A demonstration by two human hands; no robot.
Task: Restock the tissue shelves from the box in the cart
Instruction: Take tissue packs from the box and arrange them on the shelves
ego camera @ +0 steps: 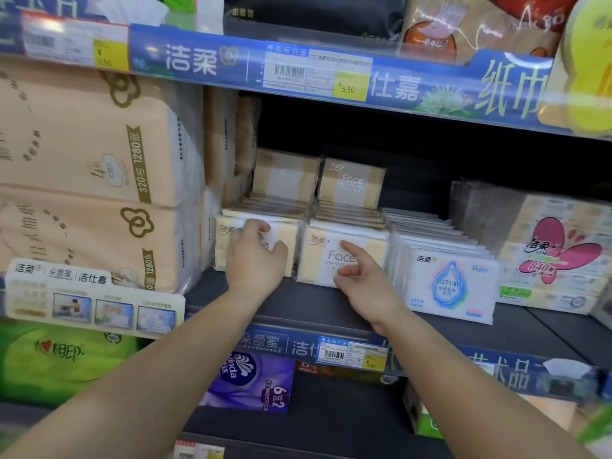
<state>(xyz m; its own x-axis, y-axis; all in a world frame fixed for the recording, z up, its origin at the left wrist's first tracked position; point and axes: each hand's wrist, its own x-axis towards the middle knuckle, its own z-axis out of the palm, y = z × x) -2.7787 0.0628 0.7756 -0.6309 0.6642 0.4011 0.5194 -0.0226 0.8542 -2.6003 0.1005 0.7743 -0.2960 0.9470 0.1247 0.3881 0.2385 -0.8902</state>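
Two rows of beige-and-white "Face" tissue packs stand on the dark middle shelf [298, 303]. My left hand [255, 260] curls over the top of the front pack of the left row [288, 235], fingers on its upper edge and thumb on its face. My right hand [361, 279] rests against the front pack of the right row [318, 260], index finger stretched across the label and the other fingers loosely bent, not grasping it. Two more Face packs [351, 183] stand upright further back. The cart and its box are out of view.
A row of white "Lotion" packs [450, 283] stands just right of my right hand, with pink-butterfly bundles [556, 256] beyond. Big beige tissue bundles [92, 167] wall off the left. A blue price rail [331, 74] hangs overhead; purple Vinda packs [251, 379] sit on the shelf below.
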